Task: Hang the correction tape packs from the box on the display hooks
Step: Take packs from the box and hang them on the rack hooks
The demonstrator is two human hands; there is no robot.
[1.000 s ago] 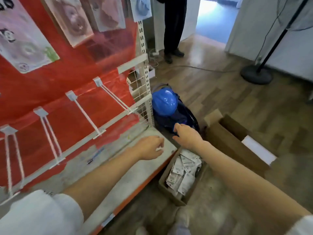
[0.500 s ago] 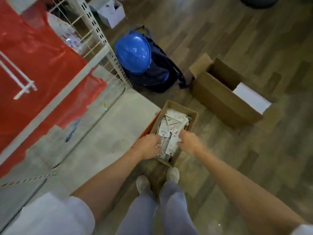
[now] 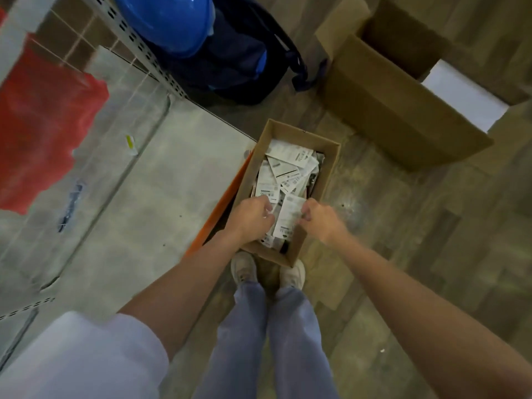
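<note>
Legs in pale blue trousers [image 3: 267,341] are standing nearest the camera, with two light shoes [image 3: 244,270] pointing at the near end of a small open cardboard box [image 3: 331,171] on the wooden floor [image 3: 431,254]. Both bare forearms are reaching down into that box. Left hand [image 3: 250,218] is curling its fingers over the near left part of the heap, and its grip seems to be closing on one or more correction tape packs [image 3: 283,168], though blur is hiding exactly which. Right hand [image 3: 324,218] is pinching the right edge of a white pack [image 3: 289,216] lying between the two hands, its grip grasping that pack. Remaining packs are lying in a loose, overlapping pile filling the box from near to far end, printed backs facing up. Left side of the box is sitting just beside the orange edge [image 3: 221,203] of a grey base shelf [image 3: 138,197] belonging to the display stand. Red plastic sheeting [image 3: 43,133] is hanging over the far left part of that shelf, and a perforated grey upright [image 3: 138,44] is rising at its far corner. Farther off, a blue hard hat [image 3: 169,21] is resting on a dark blue backpack [image 3: 236,64]. Right of these, a larger open cardboard carton [image 3: 388,105] is lying on the floor with a white sheet [image 3: 463,93] showing beside it.
</note>
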